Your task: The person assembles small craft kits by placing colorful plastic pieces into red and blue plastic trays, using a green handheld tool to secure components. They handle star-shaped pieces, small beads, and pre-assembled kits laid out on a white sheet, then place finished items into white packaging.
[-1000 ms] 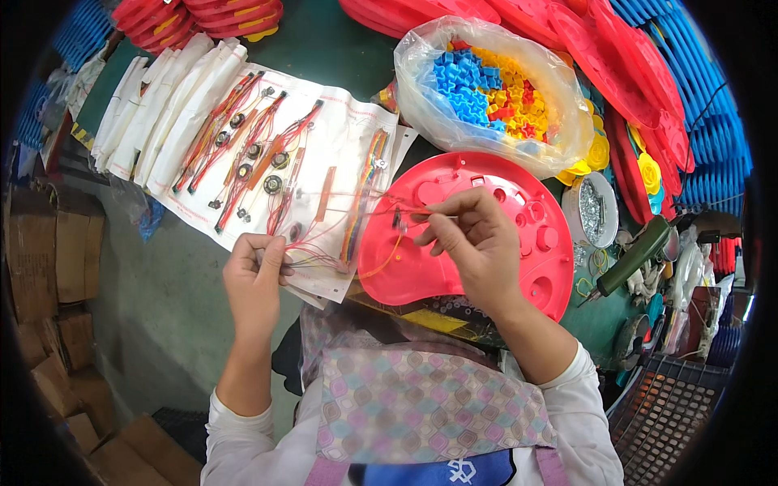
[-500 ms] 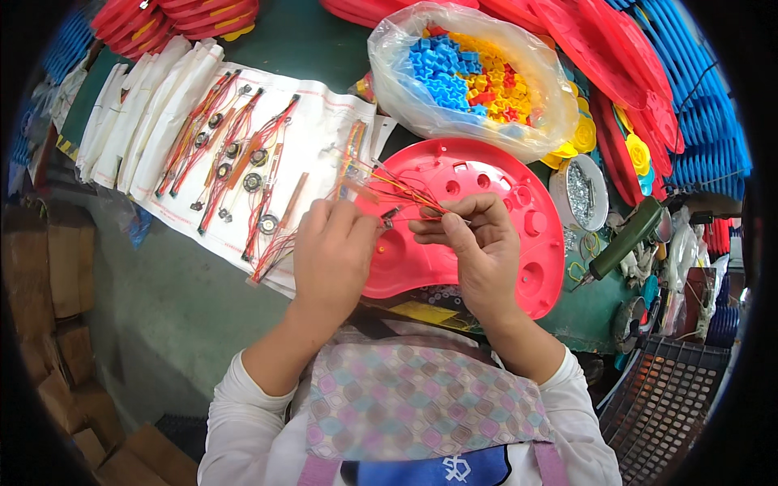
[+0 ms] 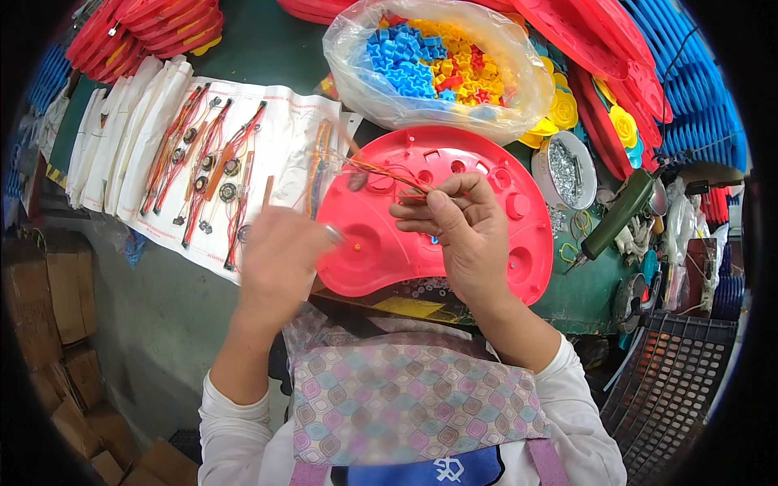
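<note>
My right hand [image 3: 466, 231] is closed on a bundle of thin red, yellow and dark wires [image 3: 389, 172], pinched between thumb and fingers. The bundle's loose ends trail to the left, where a small round part hangs blurred. Beneath it lies a red plastic shell [image 3: 389, 251] with round sockets and posts. My left hand [image 3: 284, 255], smeared by motion, is off the shell's left side, close to a white sheet [image 3: 279, 125]; its fingers cannot be made out. Several wire sets with small round speakers [image 3: 228, 192] lie in rows on that sheet.
A clear bag [image 3: 344, 77] of blue, yellow and red star pieces stands behind the shell. To the right are a white bowl [image 3: 541, 172] of screws and a green electric screwdriver [image 3: 620, 212]. Red shells [image 3: 174, 28] are stacked far left; cardboard boxes [image 3: 69, 283] stand below left.
My left hand has moved left and down, away from the wires. My right hand still grips the bundle. The whole view has shifted slightly.
</note>
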Motion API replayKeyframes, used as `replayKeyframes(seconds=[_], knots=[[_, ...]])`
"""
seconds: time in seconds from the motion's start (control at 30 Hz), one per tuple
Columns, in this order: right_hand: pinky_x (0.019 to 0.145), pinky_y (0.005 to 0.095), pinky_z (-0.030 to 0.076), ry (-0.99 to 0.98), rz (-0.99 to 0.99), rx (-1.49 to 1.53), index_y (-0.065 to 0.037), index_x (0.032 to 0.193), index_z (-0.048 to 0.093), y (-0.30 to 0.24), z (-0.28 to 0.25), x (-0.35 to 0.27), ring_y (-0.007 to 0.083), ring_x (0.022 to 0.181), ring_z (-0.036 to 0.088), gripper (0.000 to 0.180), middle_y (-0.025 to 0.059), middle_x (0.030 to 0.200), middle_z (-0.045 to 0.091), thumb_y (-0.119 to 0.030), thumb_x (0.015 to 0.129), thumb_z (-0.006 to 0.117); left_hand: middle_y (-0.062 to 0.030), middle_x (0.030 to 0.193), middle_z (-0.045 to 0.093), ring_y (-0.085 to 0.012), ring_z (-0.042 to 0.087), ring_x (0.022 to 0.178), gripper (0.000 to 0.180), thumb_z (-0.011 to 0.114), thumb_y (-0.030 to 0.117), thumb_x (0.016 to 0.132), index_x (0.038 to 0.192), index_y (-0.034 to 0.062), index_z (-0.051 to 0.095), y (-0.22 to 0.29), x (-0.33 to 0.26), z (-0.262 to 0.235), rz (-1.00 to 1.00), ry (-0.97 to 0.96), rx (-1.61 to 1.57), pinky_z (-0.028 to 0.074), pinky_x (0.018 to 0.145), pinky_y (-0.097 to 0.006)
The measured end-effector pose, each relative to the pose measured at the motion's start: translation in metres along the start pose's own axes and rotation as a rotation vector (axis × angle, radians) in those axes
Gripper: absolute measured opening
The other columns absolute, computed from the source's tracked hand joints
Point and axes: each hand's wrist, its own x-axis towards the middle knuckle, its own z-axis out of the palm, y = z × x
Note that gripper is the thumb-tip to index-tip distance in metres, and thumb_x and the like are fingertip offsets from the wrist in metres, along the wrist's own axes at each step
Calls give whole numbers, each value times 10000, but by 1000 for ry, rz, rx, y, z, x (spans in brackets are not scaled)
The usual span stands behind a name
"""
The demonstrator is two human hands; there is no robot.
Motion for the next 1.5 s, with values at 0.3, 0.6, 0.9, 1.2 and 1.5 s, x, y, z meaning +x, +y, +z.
replayKeyframes(seconds=[0.3, 0.6, 0.9, 1.2, 1.5], knots=[[861, 365, 600, -48, -43, -288, 17, 1061, 547, 21, -7, -22, 270, 967, 737, 120, 195, 1060, 712, 41, 971, 622, -88, 958, 643, -311, 562, 959, 120, 741, 154, 876, 895, 39, 711, -17, 30, 13, -392, 115, 98, 444, 860, -416], [646, 372, 531, -183, -733, -1024, -35, 951, 613, 30, -9, -25, 262, 736, 649, 229, 88, 871, 665, -4, 790, 773, -94, 909, 613, -300, 515, 939, 240, 825, 271, 804, 746, 55, 740, -16, 52, 35, -441, -97, 229, 453, 839, -422], [743, 353, 543, -396, -925, -1203, -41, 954, 610, 31, -12, -23, 245, 908, 647, 207, 114, 1083, 656, -132, 773, 653, -85, 917, 608, -291, 513, 941, 303, 820, 281, 834, 740, 26, 688, -17, 51, 45, -407, -69, 320, 442, 847, -416], [840, 375, 534, -549, -932, -1250, -31, 952, 580, 32, -14, -26, 270, 1042, 631, 242, 145, 1188, 631, -174, 774, 663, -74, 985, 704, -182, 613, 960, 112, 735, 119, 881, 821, 45, 677, -12, 47, 25, -607, 1, -412, 471, 866, -325], [1132, 528, 365, -695, -648, -1199, -102, 1184, 635, -3, -33, -33, 324, 1307, 526, 371, 72, 1287, 625, -242, 853, 727, -121, 975, 732, -125, 692, 795, 155, 699, -18, 934, 1019, -9, 570, 41, 50, 39, -565, -87, -977, 556, 668, -249]])
